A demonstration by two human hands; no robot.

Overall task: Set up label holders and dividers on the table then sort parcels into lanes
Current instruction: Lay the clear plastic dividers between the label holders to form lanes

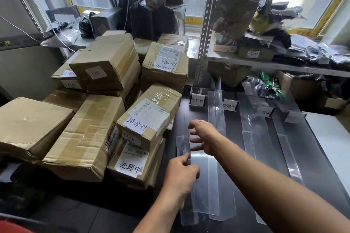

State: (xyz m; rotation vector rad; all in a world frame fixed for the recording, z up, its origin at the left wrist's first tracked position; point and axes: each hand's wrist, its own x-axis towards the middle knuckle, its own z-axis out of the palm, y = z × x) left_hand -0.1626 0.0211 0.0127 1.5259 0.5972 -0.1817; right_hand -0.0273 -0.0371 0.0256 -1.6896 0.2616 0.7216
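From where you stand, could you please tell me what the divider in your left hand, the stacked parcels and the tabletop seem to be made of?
Divider: clear plastic, perhaps acrylic or PVC, glossy; you can see straight through it, and its edges catch light.
Parcels: brown corrugated cardboard, matte, with creased flaps and dented corners.
Tabletop: dark, smooth and faintly reflective, likely laminate, though that is uncertain.

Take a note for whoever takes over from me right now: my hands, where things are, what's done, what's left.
Left hand pinches the leftmost clear divider, held upright. Right hand is open beside it.
Four label holders stand along the far edge of the table. The other dividers already lie between them.
Parcels are piled at the left, none in the lanes.
Left to do: seat this divider, then sort the parcels.
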